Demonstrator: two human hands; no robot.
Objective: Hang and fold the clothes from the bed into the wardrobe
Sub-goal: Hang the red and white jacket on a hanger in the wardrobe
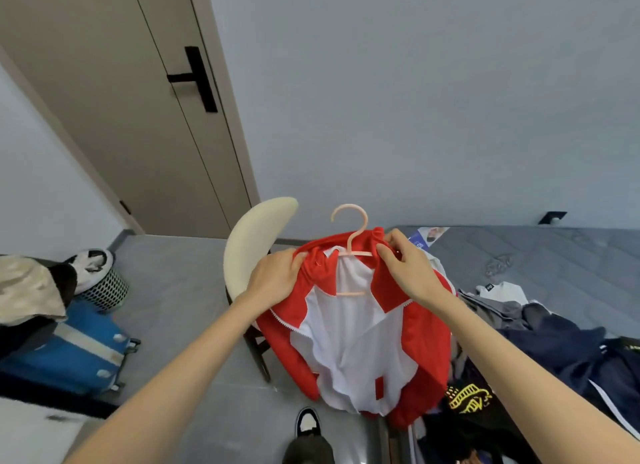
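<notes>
Red and white jacket (353, 342) hangs open-fronted in mid-air in front of the person, its white lining facing the camera and its hem dropping toward a black-and-white shoe (306, 424) on the grey floor. Both bare forearms reach up to its collar. The left hand (273, 283) grips the left side of the red collar, fingers (299, 259) curled tightly into the cloth. The right hand (408, 269) holds the right side, thumb and forefinger pinched narrowly on the red fabric where it lies over the arm of a pink hanger (356, 254); the other fingers are bent loosely behind. The hanger sits inside the jacket's neck, between the two hands, with its hook standing clear above the collar.

To the right, a heap of dark clothes (554, 342) lies on the near edge of the grey bed (536, 256). Just behind the jacket on the left stands a chair (249, 245) with a cream curved back. Further left on the floor are a blue suitcase (69, 346) and a mesh basket (104, 290). Beyond them, a beige door (114, 100) with a black handle (199, 77) is shut.
</notes>
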